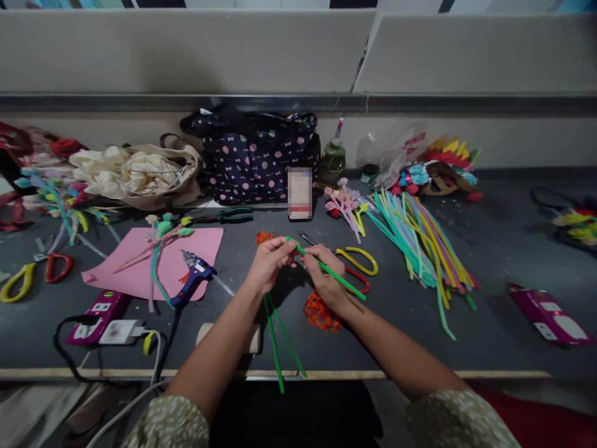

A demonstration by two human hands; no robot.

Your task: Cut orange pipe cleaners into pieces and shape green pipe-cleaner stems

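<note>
My left hand [270,264] pinches the tip of bright green pipe cleaners, two of whose lengths hang down past the table edge. My right hand [326,277] grips a green pipe cleaner [342,280] close beside it, and this piece slants out to the lower right. Both hands' fingertips meet over the table. Scissors [359,253] with one yellow and one red handle lie just behind my right hand, partly covered by it. Curly orange pieces [323,313] rest beside my right wrist, and a smaller orange clump [263,236] sits behind my left hand.
A blue glue gun [193,280] lies on pink paper [140,249] with pipe-cleaner flowers. Coloured pipe cleaners [424,242] are bundled at right. A phone [300,194] leans on a dotted bag [261,155]. Purple power strips [103,314] and cables lie left; pliers [228,215] lie behind.
</note>
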